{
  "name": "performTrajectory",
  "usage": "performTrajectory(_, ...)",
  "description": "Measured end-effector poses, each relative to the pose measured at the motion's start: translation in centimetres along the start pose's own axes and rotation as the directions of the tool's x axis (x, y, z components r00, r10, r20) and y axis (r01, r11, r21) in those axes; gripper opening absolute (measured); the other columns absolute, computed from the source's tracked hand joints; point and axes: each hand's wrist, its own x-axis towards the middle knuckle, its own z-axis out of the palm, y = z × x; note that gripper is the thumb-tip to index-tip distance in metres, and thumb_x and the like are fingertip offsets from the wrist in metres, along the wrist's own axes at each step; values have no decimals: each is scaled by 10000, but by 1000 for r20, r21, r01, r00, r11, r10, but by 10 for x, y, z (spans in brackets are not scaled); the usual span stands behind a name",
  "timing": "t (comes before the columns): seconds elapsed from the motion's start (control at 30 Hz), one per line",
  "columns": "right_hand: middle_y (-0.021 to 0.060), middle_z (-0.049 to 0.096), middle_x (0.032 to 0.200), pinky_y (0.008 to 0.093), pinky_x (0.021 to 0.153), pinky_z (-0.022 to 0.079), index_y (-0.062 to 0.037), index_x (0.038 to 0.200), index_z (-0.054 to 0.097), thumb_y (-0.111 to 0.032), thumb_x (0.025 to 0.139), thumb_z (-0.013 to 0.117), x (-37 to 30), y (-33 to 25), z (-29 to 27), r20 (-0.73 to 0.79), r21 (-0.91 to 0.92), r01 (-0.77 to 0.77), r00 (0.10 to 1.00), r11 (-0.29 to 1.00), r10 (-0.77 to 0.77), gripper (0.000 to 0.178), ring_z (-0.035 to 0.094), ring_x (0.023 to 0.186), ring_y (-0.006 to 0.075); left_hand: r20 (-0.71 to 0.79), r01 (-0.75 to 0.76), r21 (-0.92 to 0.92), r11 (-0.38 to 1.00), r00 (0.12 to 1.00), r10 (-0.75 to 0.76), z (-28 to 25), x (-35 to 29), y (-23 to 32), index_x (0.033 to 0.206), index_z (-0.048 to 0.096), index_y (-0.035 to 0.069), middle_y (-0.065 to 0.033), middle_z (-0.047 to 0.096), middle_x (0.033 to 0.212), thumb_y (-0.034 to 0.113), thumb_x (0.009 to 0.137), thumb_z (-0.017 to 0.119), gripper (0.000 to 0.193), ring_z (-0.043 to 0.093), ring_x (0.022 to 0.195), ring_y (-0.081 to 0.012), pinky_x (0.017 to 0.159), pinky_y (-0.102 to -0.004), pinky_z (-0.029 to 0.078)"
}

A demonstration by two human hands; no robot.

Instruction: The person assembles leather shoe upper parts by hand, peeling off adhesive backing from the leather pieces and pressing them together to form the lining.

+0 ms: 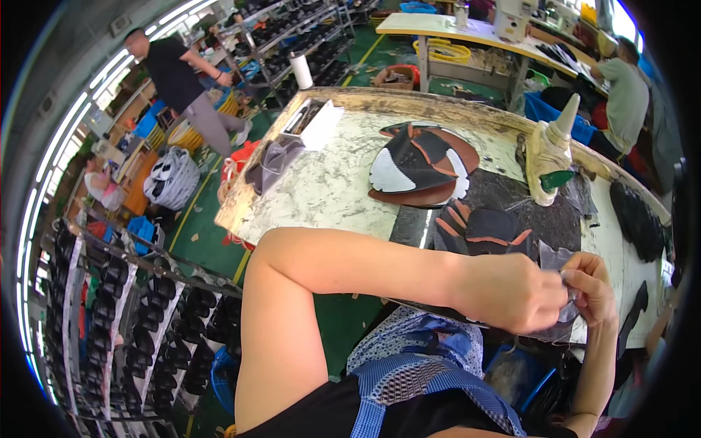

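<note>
Because the film (555, 258) looks floppy, the right hand (593, 292) seems to pinch it steady; the left hand (510, 293) curls close, but I can't tell its grip.

On the worktable (343, 201), a box (332, 125) is placed at the far left with a folded piece (276, 164) before it, a stack of cut pieces (416, 162) is set mid-table, and a container (546, 150) is stood to its right. Smaller pieces (498, 225) are laid on a mat (566, 235), nearer than the stack. A rack (139, 314) is stationed left of the worktable, and a second table (431, 24) is positioned behind.
</note>
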Motion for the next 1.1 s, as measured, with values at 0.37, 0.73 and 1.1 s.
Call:
performTrajectory(0.37, -15, 540, 926, 240, 710, 403, -53, 977, 545, -15, 832, 516, -21, 14, 35, 136, -125, 158, 981, 979, -141, 153, 469, 897, 43, -171, 8, 213, 977, 985, 30, 46, 26, 1, 710, 566, 66, -20, 535, 602, 189, 706, 627, 138, 555, 693, -211, 661, -339, 424)
performTrajectory(0.73, -11, 598, 705, 226, 536, 455, -73, 843, 599, -151, 907, 702, -100, 154, -42, -201, 416, -104, 958, 903, 203, 145, 541, 573, 58, -443, -303, -182, 935, 874, 197, 37, 29, 72, 823, 603, 72, 44, 506, 627, 211, 808, 606, 140, 562, 487, -107, 392, -270, 405)
performTrajectory(1.1, 126, 615, 745, 438, 650, 544, -20, 970, 635, -124, 903, 616, -246, 391, -75, -452, -588, -627, 779, 511, 436, 125, 634, 677, 276, -189, -8, -230, 973, 981, -37, 5, 2, 50, 897, 593, 129, 49, 503, 736, 193, 775, 669, 158, 482, 541, -52, 451, -202, 336)
